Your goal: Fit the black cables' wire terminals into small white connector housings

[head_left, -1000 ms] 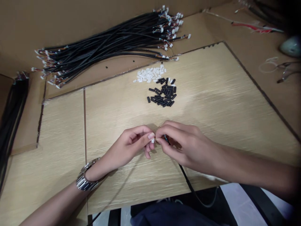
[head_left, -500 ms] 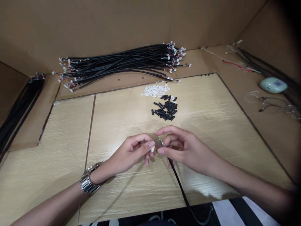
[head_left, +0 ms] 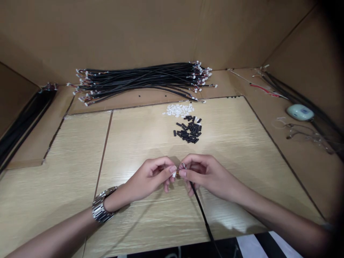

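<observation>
My left hand (head_left: 156,175) pinches a small white connector (head_left: 174,174) between thumb and forefinger. Close to its right, my right hand (head_left: 202,173) is closed on the thin coloured wires (head_left: 183,165) at the end of a black cable (head_left: 200,206). An orange-yellow wire runs across the small gap between the hands. From under my right hand the cable hangs down over the table's front edge. Beyond the hands lie a pile of short black pieces (head_left: 192,129) and, behind it, a pile of small white connectors (head_left: 178,110).
A large bundle of black cables (head_left: 139,79) with white-tipped ends lies at the back. More black cables (head_left: 29,118) lean at the left. On the right are a pale green oval object (head_left: 300,112), clear-framed glasses (head_left: 309,134), a red strip (head_left: 264,90) and dark cables.
The fingers of my right hand have closed in on the wires, and its forefinger has come down. The camera view has tilted slightly, so the background sits lower.
</observation>
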